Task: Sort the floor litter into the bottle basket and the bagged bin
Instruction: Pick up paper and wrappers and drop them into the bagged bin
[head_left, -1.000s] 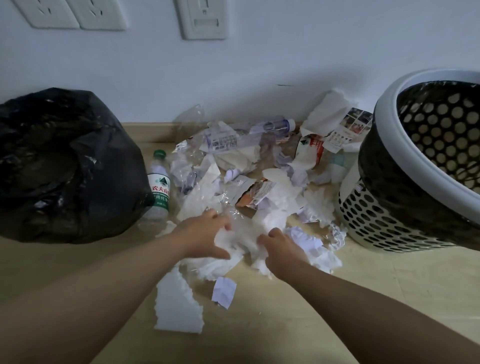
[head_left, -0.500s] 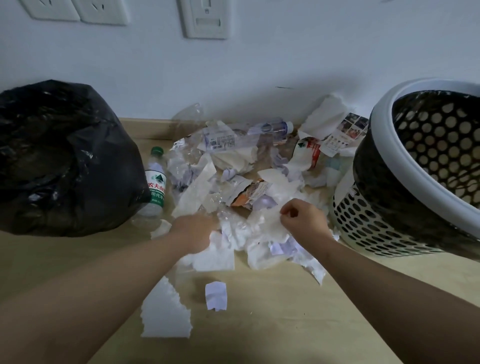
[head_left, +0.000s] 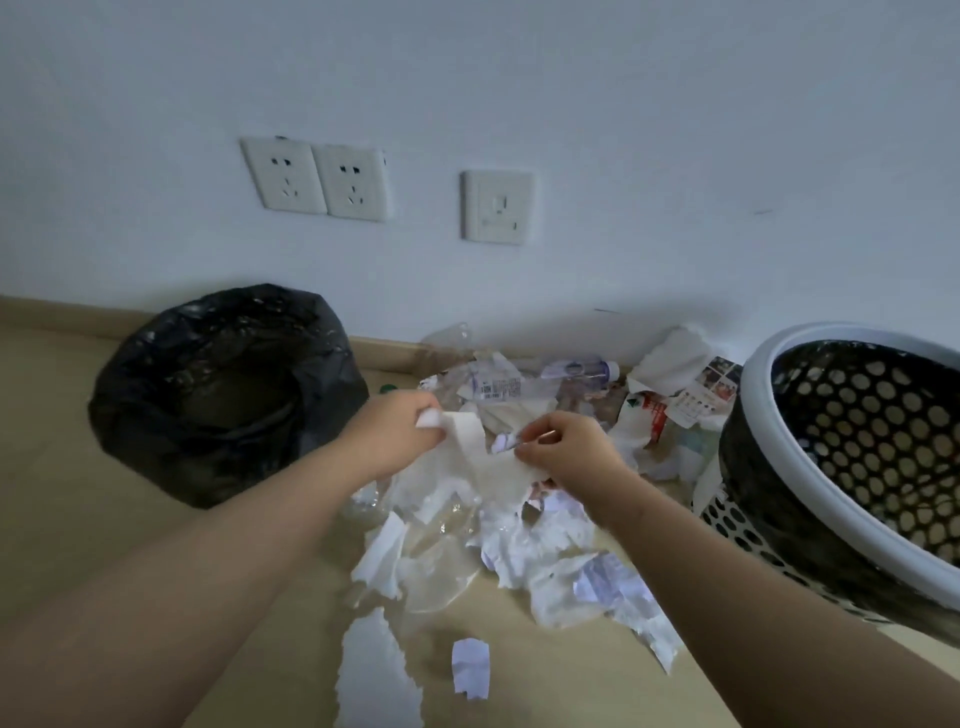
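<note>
Torn white paper sheet (head_left: 483, 462) pinched between both sets of fingers (head_left: 524, 452), lifted above crumpled paper litter (head_left: 540, 551) on the floor. Black-bagged bin (head_left: 223, 389) left of fingers; perforated white bottle basket (head_left: 852, 457), tilted, to their right.

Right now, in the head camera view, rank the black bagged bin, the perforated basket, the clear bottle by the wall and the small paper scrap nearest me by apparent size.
1. black bagged bin and perforated basket: unsure, since the basket is cropped and nearer
2. clear bottle
3. small paper scrap
</note>
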